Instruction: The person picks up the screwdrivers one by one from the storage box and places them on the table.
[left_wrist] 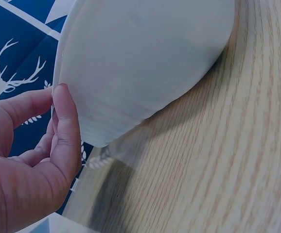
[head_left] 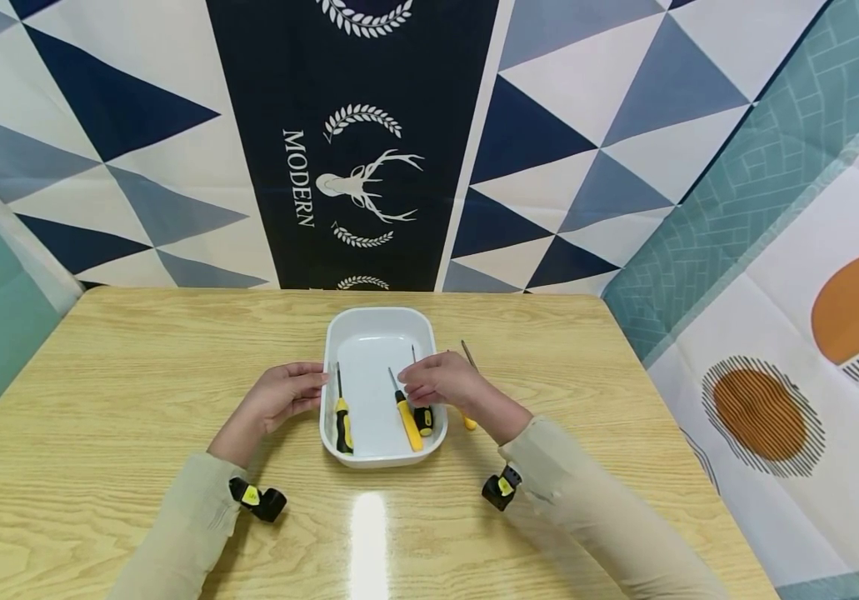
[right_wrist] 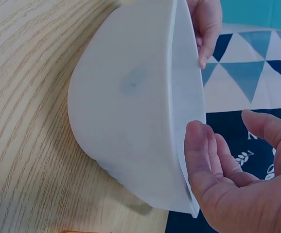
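The left grip (head_left: 288, 395) is pinching the tray (head_left: 371, 400) at its left rim; the right grip (head_left: 441, 381), loose, is holding nothing, hovering near two screwdrivers (head_left: 408, 423) inside

The container (head_left: 367, 421) is smooth and appears plastic; its inner base is glossy, its outer wall closer to satin. The screwdrivers (head_left: 342, 423) have metal shafts and smooth plastic handles. The table (head_left: 174, 350) shows wood grain under a glossy finish that reflects light. The wall covering (head_left: 264, 83) appears as matt, creased cloth. The sleeves (head_left: 182, 529) are matt cloth, wrinkled.
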Motion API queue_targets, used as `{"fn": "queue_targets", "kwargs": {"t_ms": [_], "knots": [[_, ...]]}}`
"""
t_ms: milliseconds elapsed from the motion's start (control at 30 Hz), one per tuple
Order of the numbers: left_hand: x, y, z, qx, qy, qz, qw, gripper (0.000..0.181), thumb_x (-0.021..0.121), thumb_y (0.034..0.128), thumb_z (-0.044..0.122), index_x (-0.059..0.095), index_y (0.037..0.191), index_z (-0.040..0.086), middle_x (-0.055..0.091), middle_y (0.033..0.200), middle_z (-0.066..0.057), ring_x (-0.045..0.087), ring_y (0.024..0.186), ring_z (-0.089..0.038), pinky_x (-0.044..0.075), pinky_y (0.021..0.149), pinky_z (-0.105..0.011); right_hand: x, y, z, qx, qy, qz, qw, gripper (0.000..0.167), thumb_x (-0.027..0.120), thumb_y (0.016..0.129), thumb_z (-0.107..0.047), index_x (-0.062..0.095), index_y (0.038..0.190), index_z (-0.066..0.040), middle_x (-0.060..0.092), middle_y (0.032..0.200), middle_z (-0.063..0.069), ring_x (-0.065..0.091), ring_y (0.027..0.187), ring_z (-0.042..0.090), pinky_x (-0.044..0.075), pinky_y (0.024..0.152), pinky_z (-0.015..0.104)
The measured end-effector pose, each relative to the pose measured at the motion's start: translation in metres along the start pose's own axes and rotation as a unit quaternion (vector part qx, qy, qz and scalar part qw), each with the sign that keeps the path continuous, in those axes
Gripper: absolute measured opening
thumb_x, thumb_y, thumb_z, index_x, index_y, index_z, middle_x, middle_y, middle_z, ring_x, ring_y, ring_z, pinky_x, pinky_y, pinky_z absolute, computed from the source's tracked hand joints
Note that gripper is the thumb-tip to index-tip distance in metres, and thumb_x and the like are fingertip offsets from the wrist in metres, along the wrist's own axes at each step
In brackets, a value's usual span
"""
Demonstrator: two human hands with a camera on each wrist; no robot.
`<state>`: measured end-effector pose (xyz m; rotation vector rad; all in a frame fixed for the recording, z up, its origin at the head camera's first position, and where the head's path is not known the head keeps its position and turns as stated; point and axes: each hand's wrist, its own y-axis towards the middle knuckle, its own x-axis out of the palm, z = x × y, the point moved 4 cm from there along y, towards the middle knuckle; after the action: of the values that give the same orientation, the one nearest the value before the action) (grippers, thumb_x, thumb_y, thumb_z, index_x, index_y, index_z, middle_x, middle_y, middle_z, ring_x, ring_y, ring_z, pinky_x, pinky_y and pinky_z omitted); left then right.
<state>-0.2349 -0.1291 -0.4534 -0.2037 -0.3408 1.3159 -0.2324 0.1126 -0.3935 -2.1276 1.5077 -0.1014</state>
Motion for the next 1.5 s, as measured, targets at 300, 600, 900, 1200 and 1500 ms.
{"fn": "queue_targets", "kwargs": {"t_ms": [300, 600, 900, 1200, 1500], "knots": [[0.0, 0.0, 0.001, 0.001, -0.003, -0.002, 1.0, 0.053, 0.059, 0.0921, 0.013, 0.037, 0.134, -0.011, 0.061, 0.085, 0.002, 0.061, 0.072, -0.005, 0.056, 0.069, -0.018, 0.007, 0.003, 0.0, 0.008, 0.004, -0.002, 1.0, 0.029, 0.064, 0.087, -0.015, 0.063, 0.107, 0.004, 0.065, 0.095, 0.016, 0.066, 0.081, 0.02, 0.058, 0.078, 0.031], [0.0, -0.001, 0.001, 0.002, -0.004, 0.0, 1.0, 0.053, 0.059, 0.0921, 0.013, 0.038, 0.134, -0.011, 0.062, 0.085, 0.002, 0.061, 0.071, -0.005, 0.056, 0.068, -0.018, 0.013, 0.006, 0.002, 0.008, 0.009, -0.005, 0.9999, 0.028, 0.066, 0.086, -0.015, 0.064, 0.105, 0.004, 0.066, 0.092, 0.015, 0.065, 0.075, 0.017, 0.058, 0.076, 0.03], [0.0, -0.001, 0.0, -0.001, -0.001, 0.002, 1.0, 0.054, 0.059, 0.0924, 0.013, 0.037, 0.135, -0.011, 0.061, 0.087, 0.002, 0.06, 0.072, -0.005, 0.056, 0.07, -0.018, 0.022, 0.008, 0.003, -0.002, 0.003, -0.015, 0.9999, 0.025, 0.063, 0.087, -0.014, 0.065, 0.104, 0.004, 0.065, 0.103, 0.022, 0.066, 0.081, 0.02, 0.058, 0.075, 0.029], [0.0, 0.002, 0.0, 0.002, 0.001, 0.002, 1.0, 0.052, 0.059, 0.0922, 0.014, 0.038, 0.133, -0.01, 0.06, 0.087, 0.002, 0.06, 0.074, -0.005, 0.056, 0.07, -0.018, 0.025, 0.011, 0.005, -0.004, -0.022, -0.014, 0.9997, 0.026, 0.063, 0.089, -0.017, 0.065, 0.107, 0.002, 0.066, 0.107, 0.02, 0.066, 0.085, 0.019, 0.058, 0.077, 0.029], [0.0, 0.001, 0.0, -0.001, 0.003, 0.006, 1.0, 0.052, 0.059, 0.0921, 0.014, 0.039, 0.133, -0.01, 0.06, 0.087, 0.002, 0.059, 0.074, -0.006, 0.055, 0.069, -0.017, 0.028, 0.012, 0.007, -0.038, -0.052, -0.033, 0.9974, 0.04, 0.069, 0.085, -0.022, 0.06, 0.119, -0.004, 0.066, 0.107, 0.009, 0.065, 0.1, 0.029, 0.053, 0.09, 0.038]]}}
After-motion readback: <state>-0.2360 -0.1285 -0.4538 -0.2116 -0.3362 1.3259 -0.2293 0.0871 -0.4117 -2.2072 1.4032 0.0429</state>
